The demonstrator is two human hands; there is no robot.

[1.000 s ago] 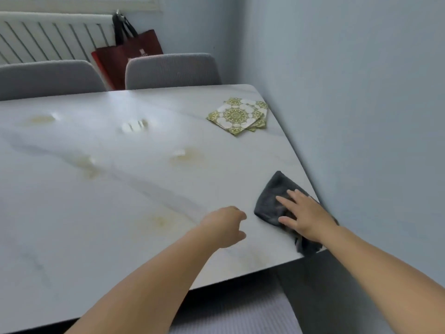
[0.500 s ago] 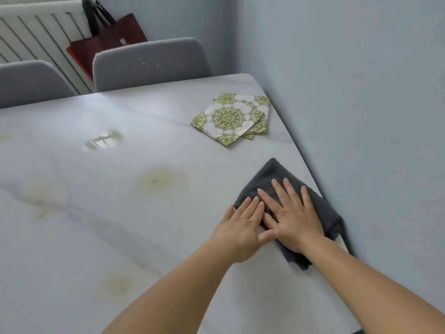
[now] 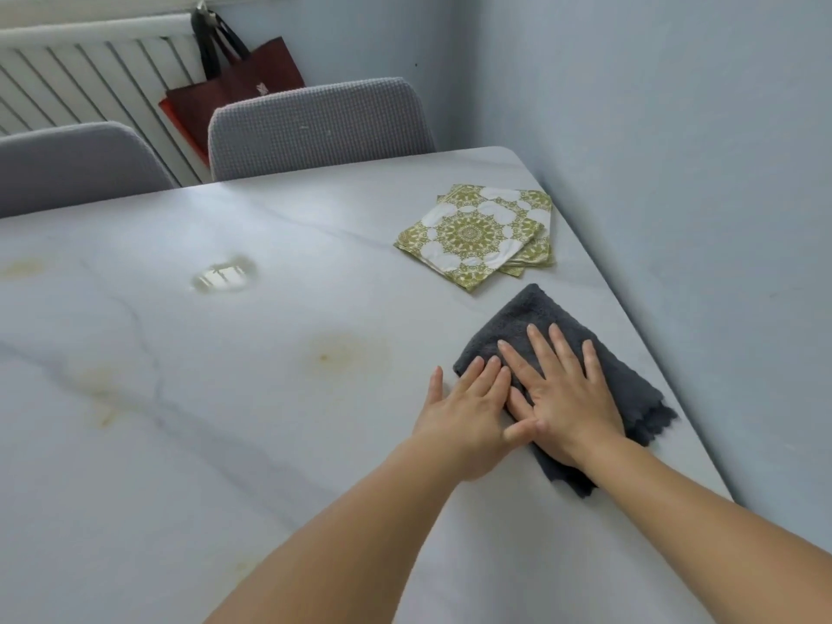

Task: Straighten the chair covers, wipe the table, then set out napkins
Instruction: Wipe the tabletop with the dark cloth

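Observation:
A dark grey cloth (image 3: 531,322) lies flat on the white marble table (image 3: 225,443) near its right edge. My right hand (image 3: 567,394) presses on the cloth with straight, spread fingers. My left hand (image 3: 468,412) lies flat beside it, fingertips on the cloth's left edge, thumb touching my right hand. A small stack of green-and-white patterned napkins (image 3: 477,234) sits just beyond the cloth. Yellowish stains (image 3: 346,355) mark the tabletop left of my hands. Two chairs with grey covers (image 3: 315,123) stand at the far side.
A blue-grey wall (image 3: 675,173) runs close along the table's right edge. A dark red bag (image 3: 234,96) hangs on the white radiator (image 3: 81,78) behind the chairs. A wet patch (image 3: 223,274) reflects light mid-table.
My left hand went from loosely curled beside the cloth to flat, with its fingertips on the cloth's edge. My right hand spread flat on the cloth. The view moved closer.

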